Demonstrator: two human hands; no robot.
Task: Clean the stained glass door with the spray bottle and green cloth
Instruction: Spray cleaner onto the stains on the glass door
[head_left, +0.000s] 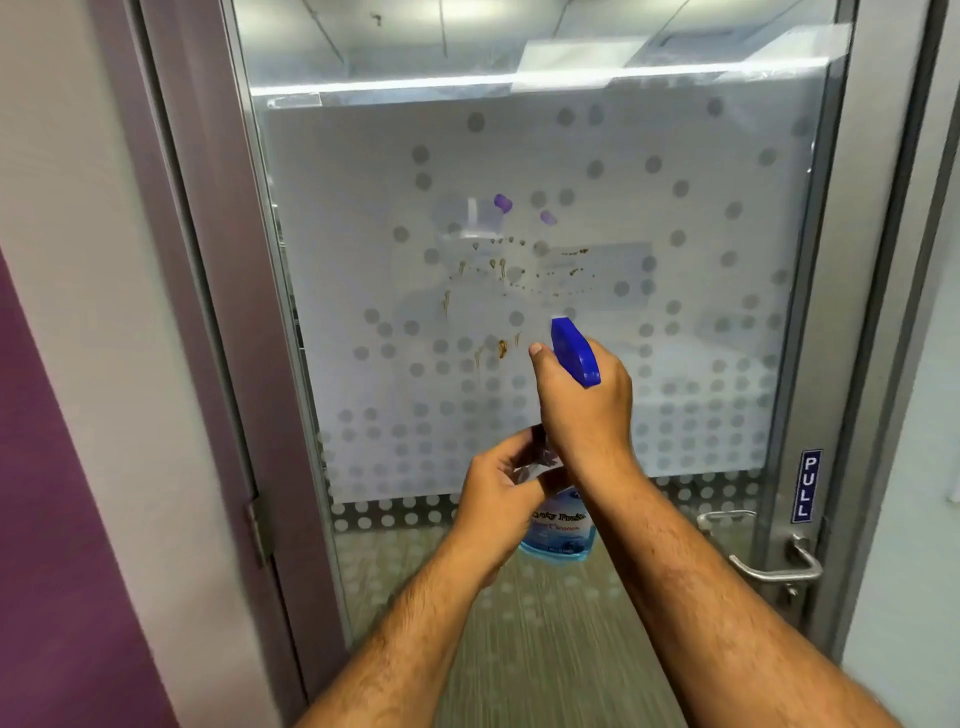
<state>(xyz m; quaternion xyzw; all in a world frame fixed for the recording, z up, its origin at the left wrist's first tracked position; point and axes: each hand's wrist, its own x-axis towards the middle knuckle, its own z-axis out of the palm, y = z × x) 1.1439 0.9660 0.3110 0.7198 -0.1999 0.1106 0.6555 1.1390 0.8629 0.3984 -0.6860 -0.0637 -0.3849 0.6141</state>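
A frosted glass door (675, 249) with grey dots fills the view. Brown stains (501, 267) spatter its middle, with more drips lower down near the sprayer. I hold a clear spray bottle (558, 530) of blue liquid upright in front of the glass. My right hand (587, 405) is wrapped around its neck under the blue trigger head (574, 351), whose nozzle faces the stains. My left hand (498, 493) grips the bottle's body from the left. No green cloth is in view.
A metal lever handle (774, 571) sits at the door's lower right under a blue PULL sign (805, 486). The grey door frame (208, 312) with a hinge (260, 535) runs down the left, beside a purple and white wall (62, 467).
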